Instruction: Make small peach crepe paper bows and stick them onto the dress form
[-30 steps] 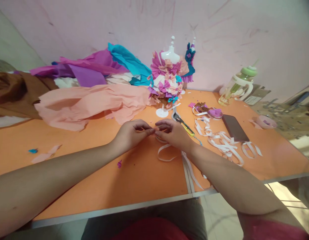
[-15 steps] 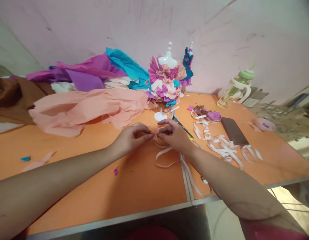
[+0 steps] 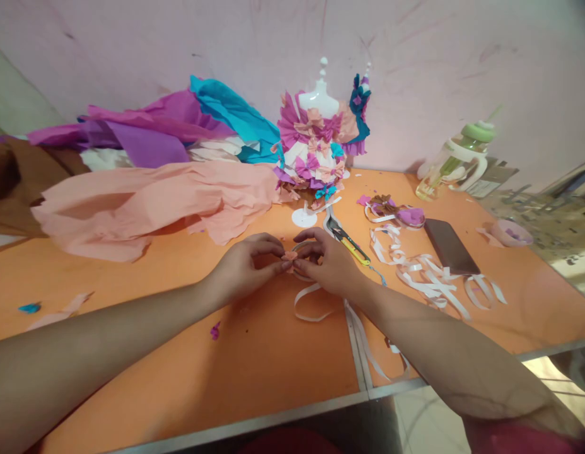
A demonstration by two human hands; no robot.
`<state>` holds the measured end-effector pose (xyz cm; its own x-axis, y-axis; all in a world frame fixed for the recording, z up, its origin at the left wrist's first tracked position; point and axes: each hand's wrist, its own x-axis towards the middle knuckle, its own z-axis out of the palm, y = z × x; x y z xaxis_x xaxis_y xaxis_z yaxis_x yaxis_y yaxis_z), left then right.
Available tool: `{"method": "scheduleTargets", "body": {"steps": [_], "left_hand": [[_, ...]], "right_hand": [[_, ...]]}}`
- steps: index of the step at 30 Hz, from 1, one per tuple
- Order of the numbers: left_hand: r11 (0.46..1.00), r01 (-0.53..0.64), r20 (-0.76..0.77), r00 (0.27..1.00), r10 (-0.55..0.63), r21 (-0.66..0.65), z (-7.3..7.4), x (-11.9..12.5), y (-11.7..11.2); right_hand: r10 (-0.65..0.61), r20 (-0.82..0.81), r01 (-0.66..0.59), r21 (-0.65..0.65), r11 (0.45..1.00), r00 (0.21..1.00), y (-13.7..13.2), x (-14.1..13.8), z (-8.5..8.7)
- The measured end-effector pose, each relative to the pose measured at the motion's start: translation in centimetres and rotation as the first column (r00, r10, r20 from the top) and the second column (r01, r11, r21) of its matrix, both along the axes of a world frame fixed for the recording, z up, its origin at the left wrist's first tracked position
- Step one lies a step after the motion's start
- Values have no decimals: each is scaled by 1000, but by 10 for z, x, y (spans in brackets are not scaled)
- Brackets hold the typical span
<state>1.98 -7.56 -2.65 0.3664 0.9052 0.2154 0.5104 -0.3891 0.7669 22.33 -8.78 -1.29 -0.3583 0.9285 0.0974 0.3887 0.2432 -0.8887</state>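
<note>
Between my fingertips is a small peach crepe paper bow. My left hand pinches its left side, and my right hand pinches the right side. Just beyond my right hand lie scissors and a yellow-and-black cutter. A loop of white ribbon curls on the table below my right hand. Past my hands stands a small white mannequin dressed in pink, peach, purple and blue paper bows; its round white base shows in front.
Peach crepe paper spreads at left, with purple and blue sheets behind. To the right are tangled white ribbons, a dark phone, a green-lidded bottle and a small bowl. The orange table has a metal-trimmed front edge.
The peach bow shows more spread between my fingers. My hands stay nearly in place, while the camera view has shifted slightly and the cutter beside my right hand shows more.
</note>
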Motion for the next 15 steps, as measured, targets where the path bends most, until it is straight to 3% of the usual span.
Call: {"method": "scheduleTargets", "body": {"steps": [4,7,10,13,15], "left_hand": [[998,10,59,998,-7,-55,-1,1,0],[990,56,123,992,-40,-127,-1,0,1],[974,109,185,980,-72,-200,-1,-3,3],[946,192,271,955,-119,-261,0,-6,3],[919,246,338,931,-137,-307,2,-7,3]], "right_hand": [[-3,41,2,32,999,999,-3,-1,2],[-76,91,56,205,977,993,-3,1,5],[-67,127,2,453,892,990,-3,4,9],[20,211,-149,620,771,977,-4,6,11],[0,270,-198,707,678,963,-5,6,9]]}}
